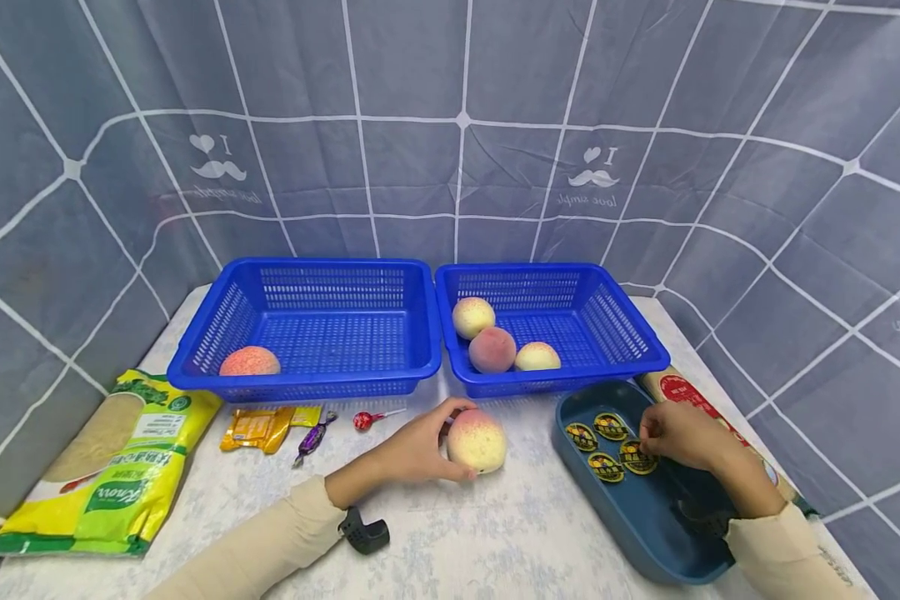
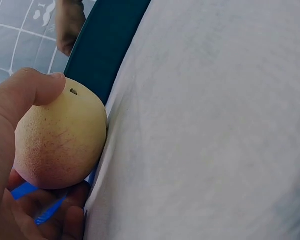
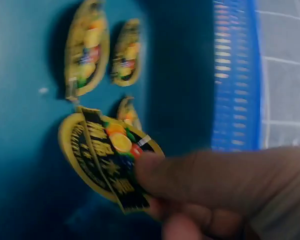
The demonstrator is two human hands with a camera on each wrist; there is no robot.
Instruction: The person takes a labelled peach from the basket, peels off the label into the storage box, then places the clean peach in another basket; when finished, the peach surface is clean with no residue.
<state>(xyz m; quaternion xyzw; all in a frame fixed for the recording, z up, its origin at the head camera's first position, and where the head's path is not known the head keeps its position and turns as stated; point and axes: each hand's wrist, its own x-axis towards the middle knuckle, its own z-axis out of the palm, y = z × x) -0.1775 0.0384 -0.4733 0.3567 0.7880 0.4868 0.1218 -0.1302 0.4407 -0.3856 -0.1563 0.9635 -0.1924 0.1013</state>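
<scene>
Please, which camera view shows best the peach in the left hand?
The left wrist view: the peach looks largest there, and its dark mark is clear. The head view shows it smaller, held by the left hand; the right wrist view does not show it.

Pale patterned table (image 1: 450, 542) holds two blue baskets (image 1: 307, 386) (image 1: 570, 378) at back. Teal tray (image 1: 602, 502) right — yellow-green bag (image 1: 127, 467), wrapped candies (image 1: 258, 428), lollipop (image 1: 363, 421) left.
</scene>
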